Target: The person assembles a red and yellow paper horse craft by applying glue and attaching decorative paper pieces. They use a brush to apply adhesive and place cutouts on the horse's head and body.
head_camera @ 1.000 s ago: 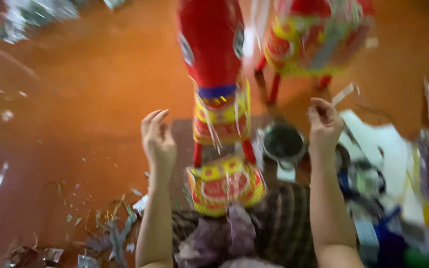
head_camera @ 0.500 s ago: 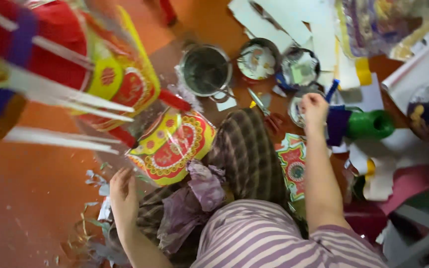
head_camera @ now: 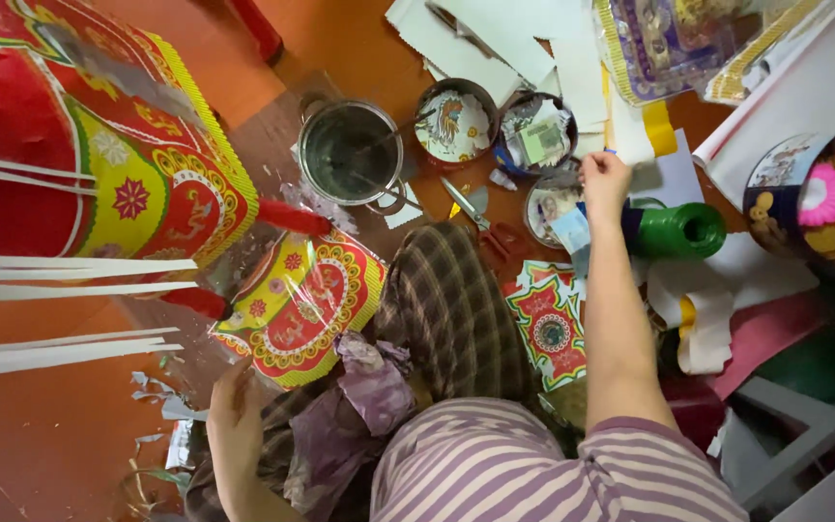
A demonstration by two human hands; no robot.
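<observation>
While the red lantern (head_camera: 70, 164) with its yellow patterned panels fills the left of the view, white strips (head_camera: 60, 266) run across it and over the orange floor (head_camera: 41, 425). Low down beside them, the left hand (head_camera: 234, 416) rests near paper scraps (head_camera: 161, 401) on the floor, just under the edge of a red and yellow paper panel (head_camera: 302, 304) wrapped in clear film; its fingers are loosely curled, and I cannot tell whether they clamp anything. Purple crumpled cloth (head_camera: 364, 396) lies on the person's lap, next to a checked fabric (head_camera: 446, 309). Above, a metal pot (head_camera: 350, 153) stands on the floor, with a decorated round tin (head_camera: 454, 126) just beside it and a second tin (head_camera: 536, 135) of odds and ends to its right. Scissors (head_camera: 480, 217) with red handles lie below these tins. A printed red and green square (head_camera: 548, 324) lies by the knee. Further right, the right hand (head_camera: 605, 179) reaches out over a third tin (head_camera: 553, 203), fingers pinched together on something small and blue that is hard to make out. Just beside the forearm lies a green spool (head_camera: 683, 230), among white paper sheets (head_camera: 495, 39).
</observation>
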